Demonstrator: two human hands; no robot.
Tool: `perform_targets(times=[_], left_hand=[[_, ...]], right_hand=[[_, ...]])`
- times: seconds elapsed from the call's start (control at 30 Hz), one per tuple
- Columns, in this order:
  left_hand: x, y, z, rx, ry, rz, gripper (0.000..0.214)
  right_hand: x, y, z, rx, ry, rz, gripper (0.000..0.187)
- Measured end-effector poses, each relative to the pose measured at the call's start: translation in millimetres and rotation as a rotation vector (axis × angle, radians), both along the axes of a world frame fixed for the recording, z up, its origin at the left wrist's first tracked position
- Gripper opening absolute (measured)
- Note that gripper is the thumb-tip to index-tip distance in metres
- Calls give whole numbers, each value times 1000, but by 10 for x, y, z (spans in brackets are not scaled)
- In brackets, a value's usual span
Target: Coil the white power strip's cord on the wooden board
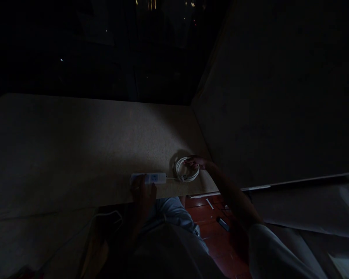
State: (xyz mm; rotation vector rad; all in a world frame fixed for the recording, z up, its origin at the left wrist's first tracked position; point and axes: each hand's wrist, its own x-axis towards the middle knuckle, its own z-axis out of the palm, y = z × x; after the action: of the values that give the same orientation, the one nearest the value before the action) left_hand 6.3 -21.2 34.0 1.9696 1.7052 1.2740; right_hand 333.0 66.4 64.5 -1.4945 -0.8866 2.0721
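Note:
The scene is very dark. A white power strip (154, 178) lies near the front edge of a pale board-like table (75, 147). My left hand (142, 192) rests on its left end, fingers laid over it. A thin white cord runs right from the strip to a coiled bundle of white cable (182, 169). My right hand (195, 162) reaches across and its fingers are closed on the far side of that coil.
A tall dark panel (279, 97) stands to the right of the table. Below the table edge shows reddish wood floor (209, 221) with a small dark object (222, 223) and a white strip. My knees in light trousers are under the edge.

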Motion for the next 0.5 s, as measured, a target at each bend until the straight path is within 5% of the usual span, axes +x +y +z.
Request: perform_targets(times=[0.2, 0.5], left_hand=[[18, -216, -227, -66, 14, -5, 61], [414, 358, -284, -37, 16, -85, 59]], right_hand=[[4, -99, 28, 83, -10, 51, 37], [39, -322, 18, 255, -114, 7, 37]])
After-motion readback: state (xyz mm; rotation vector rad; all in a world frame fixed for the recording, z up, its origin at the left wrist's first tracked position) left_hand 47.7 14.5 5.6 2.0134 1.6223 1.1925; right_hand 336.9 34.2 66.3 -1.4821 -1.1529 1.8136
